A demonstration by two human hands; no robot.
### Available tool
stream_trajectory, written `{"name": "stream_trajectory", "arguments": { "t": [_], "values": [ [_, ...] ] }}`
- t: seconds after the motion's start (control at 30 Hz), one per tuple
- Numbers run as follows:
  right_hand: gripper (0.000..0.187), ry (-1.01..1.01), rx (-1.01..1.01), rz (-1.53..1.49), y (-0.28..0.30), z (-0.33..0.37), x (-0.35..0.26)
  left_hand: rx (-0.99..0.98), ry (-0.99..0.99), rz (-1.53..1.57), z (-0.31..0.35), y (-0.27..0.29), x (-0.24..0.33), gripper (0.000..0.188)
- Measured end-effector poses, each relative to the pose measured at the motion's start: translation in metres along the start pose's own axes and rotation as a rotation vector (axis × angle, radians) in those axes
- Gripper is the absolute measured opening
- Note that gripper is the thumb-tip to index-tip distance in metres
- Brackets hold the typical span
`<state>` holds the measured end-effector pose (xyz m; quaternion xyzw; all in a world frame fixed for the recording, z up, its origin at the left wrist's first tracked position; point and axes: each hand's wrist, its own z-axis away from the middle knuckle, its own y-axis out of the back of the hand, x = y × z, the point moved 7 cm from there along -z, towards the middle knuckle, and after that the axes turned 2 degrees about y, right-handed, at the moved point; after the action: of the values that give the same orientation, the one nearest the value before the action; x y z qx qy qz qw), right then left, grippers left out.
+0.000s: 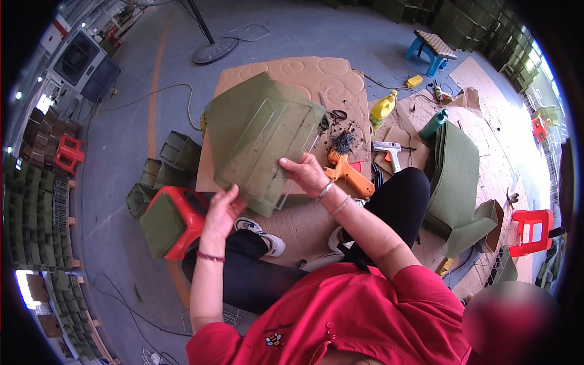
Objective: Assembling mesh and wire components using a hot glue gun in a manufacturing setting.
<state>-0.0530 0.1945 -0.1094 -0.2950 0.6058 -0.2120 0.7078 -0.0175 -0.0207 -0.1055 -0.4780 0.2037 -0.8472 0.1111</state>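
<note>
A stiff green fabric panel [240,131] with a thin wire frame [258,131] lying on it is held up in front of me, tilted over a cardboard-topped work surface [234,76]. My right hand [306,175] pinches its right edge, thumb on top and fingers underneath. At the lower left edge, my left hand [224,212] grips the same panel, its fingers partly hidden below. To the right of the panel an orange glue gun [350,173] rests beside a dark clump of residue [343,143]. Black-handled scissors [338,114] lie just beyond.
A grey-white glue gun [392,153], yellow bottle [383,108] and green bottle [433,123] are to the right, near stacked green sheets [456,176]. A red stool [185,222] stands at left by folded green boxes [161,167]. Cables [188,91] cross the floor; a blue-legged stool [431,52] is farther back.
</note>
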Motion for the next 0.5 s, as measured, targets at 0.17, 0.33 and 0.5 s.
{"name": "stream_trajectory", "arguments": {
  "t": [0.17,0.33,0.5],
  "values": [
    [0.023,-0.027,0.081,0.102,0.048,-0.020,-0.031,-0.101,0.191,-0.066,0.037,-0.020,-0.045,0.022],
    [0.014,-0.093,-0.010,0.343,0.057,-0.031,-0.055,0.200,-0.402,-0.611,0.029,-0.024,0.089,0.022],
    [0.015,-0.192,-0.002,0.564,0.049,-0.051,-0.061,0.290,-1.128,-1.082,-0.051,-0.082,0.186,0.040]
  ]
}}
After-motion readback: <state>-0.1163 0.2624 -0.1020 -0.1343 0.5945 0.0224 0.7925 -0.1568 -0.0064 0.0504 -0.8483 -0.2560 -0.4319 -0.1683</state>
